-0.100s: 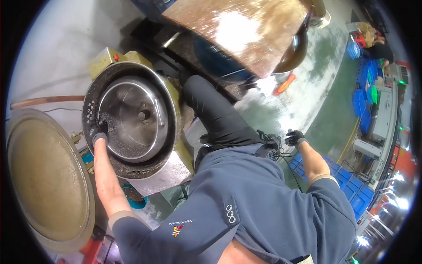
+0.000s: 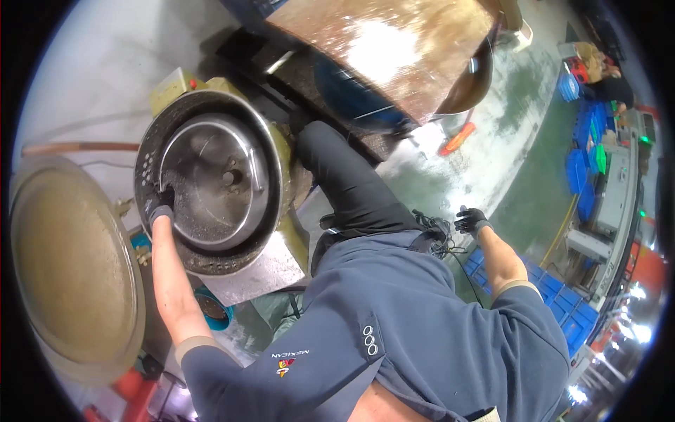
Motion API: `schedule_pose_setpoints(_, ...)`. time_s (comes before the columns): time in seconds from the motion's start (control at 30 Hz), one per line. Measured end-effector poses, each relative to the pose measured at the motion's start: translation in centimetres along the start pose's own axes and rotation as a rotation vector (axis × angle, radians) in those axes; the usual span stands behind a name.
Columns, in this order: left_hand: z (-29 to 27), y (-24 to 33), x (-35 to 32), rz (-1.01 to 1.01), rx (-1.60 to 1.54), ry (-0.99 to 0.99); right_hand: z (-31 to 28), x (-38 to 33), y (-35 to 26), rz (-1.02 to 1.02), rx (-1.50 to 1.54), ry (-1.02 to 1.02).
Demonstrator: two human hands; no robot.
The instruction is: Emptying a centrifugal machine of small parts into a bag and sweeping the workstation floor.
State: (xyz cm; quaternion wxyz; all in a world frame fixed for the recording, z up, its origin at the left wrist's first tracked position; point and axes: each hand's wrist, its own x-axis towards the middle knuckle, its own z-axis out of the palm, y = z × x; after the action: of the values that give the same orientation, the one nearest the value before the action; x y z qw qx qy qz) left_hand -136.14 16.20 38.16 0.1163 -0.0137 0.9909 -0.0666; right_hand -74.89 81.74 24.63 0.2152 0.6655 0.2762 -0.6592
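A round steel drum (image 2: 211, 179) sits inside a dirty yellow-green machine housing (image 2: 281, 162), its opening facing me. My left hand (image 2: 162, 204), in a black glove, grips the drum's inner rim at its left side, arm stretched out. My right hand (image 2: 470, 221), also black-gloved, hangs free at my right side over the wet green floor, fingers spread and holding nothing. My dark trouser leg (image 2: 351, 183) and blue-grey top fill the middle of the view.
A large round brass-coloured lid (image 2: 67, 267) stands open at the left. A rusty brown plate (image 2: 394, 49) over a blue drum lies above. Blue crates (image 2: 576, 169) and machinery line the right side. An orange object (image 2: 457, 138) lies on the floor.
My left hand has shifted slightly on the drum's rim. My right hand stays out at my side.
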Motion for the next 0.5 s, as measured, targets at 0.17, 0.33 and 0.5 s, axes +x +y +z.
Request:
schedule_pose_setpoints(0.17, 5.2, -11.2, -5.9, 0.188, -0.562, 0.520, 3.3, 0.5, -1.8, -0.228, -0.487, 0.255)
schedule_pose_setpoints(0.33, 0.2, -4.9, -22.7, 0.044, -0.699, 0.618, -1.4, -2.1, 1.8, -0.400, -0.446, 0.244)
schedule_pose_setpoints(0.5, 9.4, -9.7, -40.1, -0.414, -0.418, 0.512, -5.2, -0.2, -0.6, -0.205, -0.635, 0.246)
